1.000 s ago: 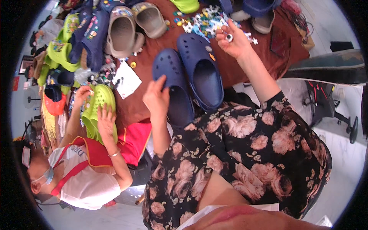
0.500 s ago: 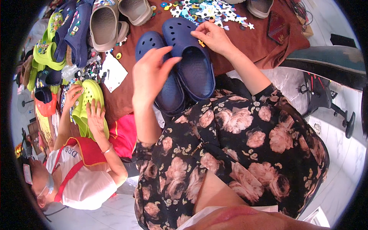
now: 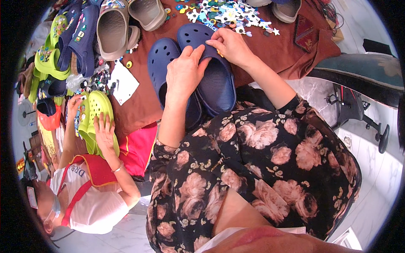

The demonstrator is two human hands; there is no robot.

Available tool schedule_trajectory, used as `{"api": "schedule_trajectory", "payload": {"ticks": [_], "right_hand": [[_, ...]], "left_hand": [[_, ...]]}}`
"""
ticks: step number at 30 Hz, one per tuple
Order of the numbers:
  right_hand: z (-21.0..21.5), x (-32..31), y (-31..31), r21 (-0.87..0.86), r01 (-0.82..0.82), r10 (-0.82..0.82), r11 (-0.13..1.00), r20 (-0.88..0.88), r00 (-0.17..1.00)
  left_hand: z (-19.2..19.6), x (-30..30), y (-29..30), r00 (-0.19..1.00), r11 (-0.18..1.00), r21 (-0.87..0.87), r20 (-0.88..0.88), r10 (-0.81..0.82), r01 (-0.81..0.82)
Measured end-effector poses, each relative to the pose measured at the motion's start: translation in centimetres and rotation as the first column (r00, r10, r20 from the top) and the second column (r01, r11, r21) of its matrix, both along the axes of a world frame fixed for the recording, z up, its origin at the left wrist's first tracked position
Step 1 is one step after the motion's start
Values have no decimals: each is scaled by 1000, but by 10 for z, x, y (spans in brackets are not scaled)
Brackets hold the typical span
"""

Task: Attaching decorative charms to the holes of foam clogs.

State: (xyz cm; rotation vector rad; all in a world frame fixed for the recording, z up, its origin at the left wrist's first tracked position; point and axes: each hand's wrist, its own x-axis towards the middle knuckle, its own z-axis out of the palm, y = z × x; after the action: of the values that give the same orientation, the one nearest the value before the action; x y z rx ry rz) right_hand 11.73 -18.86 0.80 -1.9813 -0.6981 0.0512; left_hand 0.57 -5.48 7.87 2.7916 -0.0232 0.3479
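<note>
Two navy blue clogs lie side by side before me, toes pointing away: a left clog (image 3: pixel 157 59) and a right clog (image 3: pixel 217 90). My left hand (image 3: pixel 182 76) grips the right clog's upper, fingertips on top and thumb at the rim of the foot opening. At the outer side of that same upper, my right hand (image 3: pixel 231 47) is pinched near the holes; whatever sits between thumb and finger is hidden. A small yellow piece (image 3: pixel 220 53) shows just below those fingertips, at the clog's side.
Loose shoe charms (image 3: pixel 236 14) pile up beyond the clogs on the brown cloth (image 3: pixel 270 50). Grey-brown clogs (image 3: pixel 113 36), a white paper (image 3: pixel 123 83) and a dark red booklet (image 3: pixel 304 33) lie around. At left, a co-worker (image 3: pixel 95 198) handles lime green clogs (image 3: pixel 99 105).
My left hand has come right and closed onto the right clog's upper. My right hand has shifted slightly left and down along the upper. The co-worker's hands have moved a little.
</note>
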Motion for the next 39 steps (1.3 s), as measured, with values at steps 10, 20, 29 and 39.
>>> {"api": "schedule_trajectory", "payload": {"ticks": [10,20,29,39], "right_hand": [[0,9,-3,-105,-56,54,993,-17,998],[7,-12,-2,121,94,-112,988,153,982],[2,-3,2,-3,74,-73,997,161,984],[-10,-13,-17,550,361,174,753,-696,697]], "left_hand": [[0,-3,-2,1000,999,-20,-11,27,-27],[0,-2,-2,999,998,-36,-31,44,-45],[-2,-2,-5,998,998,-24,-32,54,-55],[-3,-1,-3,999,999,18,1,40,-40]]}}
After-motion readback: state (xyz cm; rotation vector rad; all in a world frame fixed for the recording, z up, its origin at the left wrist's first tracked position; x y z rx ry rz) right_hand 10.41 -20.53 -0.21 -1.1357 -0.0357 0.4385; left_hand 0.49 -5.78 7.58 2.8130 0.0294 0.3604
